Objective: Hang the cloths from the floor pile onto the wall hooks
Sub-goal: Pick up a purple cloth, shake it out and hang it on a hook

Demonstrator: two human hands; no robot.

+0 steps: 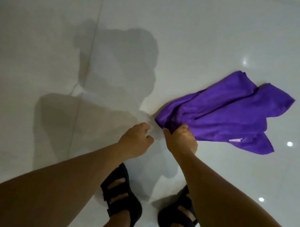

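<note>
Purple cloth (225, 112) is gripped at one bunched edge by the right hand (180, 138), fingers clenched on the fabric. The rest fans out over the floor (190, 34), likely for lifting whole. The left hand (135, 141) is held just beside, fingers curled; any hold cannot be told.

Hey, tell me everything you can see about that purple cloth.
The purple cloth looks like soft, plain fabric, crumpled into long folds that fan out over the glossy white tiled floor. A small pale label shows near its lower edge. The right hand grips its bunched near end, and the rest spreads away to the right. Whether the gripped end is off the tiles cannot be told.
</note>
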